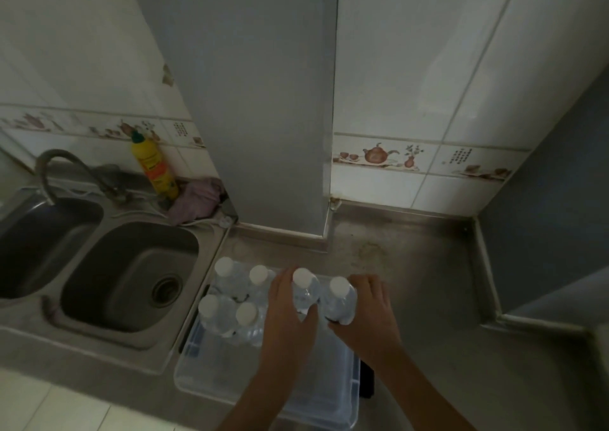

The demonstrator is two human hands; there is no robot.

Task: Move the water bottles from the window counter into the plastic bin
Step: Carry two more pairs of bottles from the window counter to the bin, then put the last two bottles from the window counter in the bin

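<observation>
Four white-capped bottles (230,295) already stand upright in the far left part of the clear plastic bin (204,378), which sits on the bench (428,282) just right of the sink (131,275). The left hand (290,312) has its grip clamped on one upright bottle (304,290), and the right hand (365,315) has its grip clamped on another (339,302), both above the bin's far right part. I judge the coming move is straight down, long axes kept vertical, into the open room beside the four; the near half is also free.

There were six water bottles (224,274) with white caps: four stood in the one clear plastic bin (211,384), and two were held, one in each of two hands. One yellow detergent bottle (155,167), one faucet (59,170) and two sink basins (131,275) were there.
</observation>
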